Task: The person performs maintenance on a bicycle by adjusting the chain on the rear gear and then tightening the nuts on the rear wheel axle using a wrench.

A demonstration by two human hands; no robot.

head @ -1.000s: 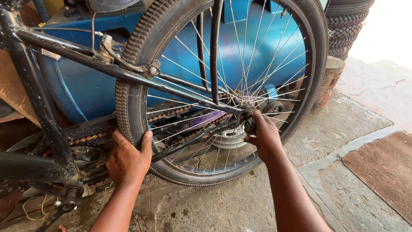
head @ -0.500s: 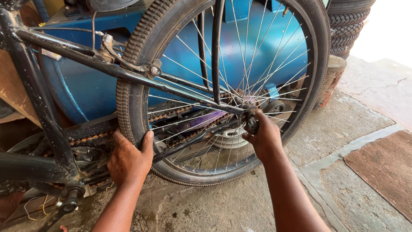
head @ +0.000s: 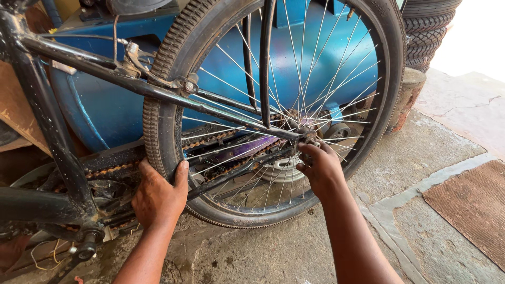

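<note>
One cracked concrete floor [head: 442, 142], perhaps outdoors.

No packages, signs or screens anywhere here. The only label-like thing is a small pale rectangular tag [head: 64, 67] stuck on the blue drum [head: 110, 113], just under the black frame tube [head: 68, 55].

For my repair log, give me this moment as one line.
left hand: grips tyre | right hand: at rear axle | chain: on | bike: on concrete floor
</note>
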